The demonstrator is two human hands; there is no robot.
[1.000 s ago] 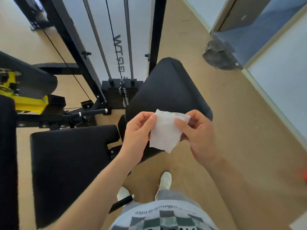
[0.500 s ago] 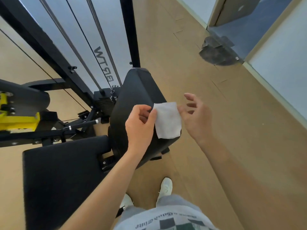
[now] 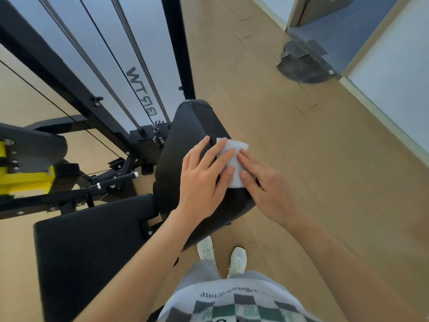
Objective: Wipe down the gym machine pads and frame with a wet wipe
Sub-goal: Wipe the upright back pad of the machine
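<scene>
A white wet wipe (image 3: 232,156) lies flat on the right edge of the machine's black back pad (image 3: 185,140). My left hand (image 3: 204,180) presses on the pad and the wipe's left side with straight fingers. From the right, my right hand (image 3: 262,187) lays straight fingers on the wipe's other side. The black seat pad (image 3: 92,247) lies lower left, with the black frame (image 3: 46,63) and cables behind it.
A weight stack (image 3: 148,145) sits behind the back pad. Yellow machine parts (image 3: 25,180) and a chrome-tipped handle (image 3: 116,180) are at the left. A dark grey object (image 3: 301,66) lies by a doorway at the upper right. My white shoes (image 3: 220,254) stand on tan floor.
The wipe went from being held up between both hands, then in the left hand alone, to lying flat on the back pad. Both hands now press on it with straight fingers.
</scene>
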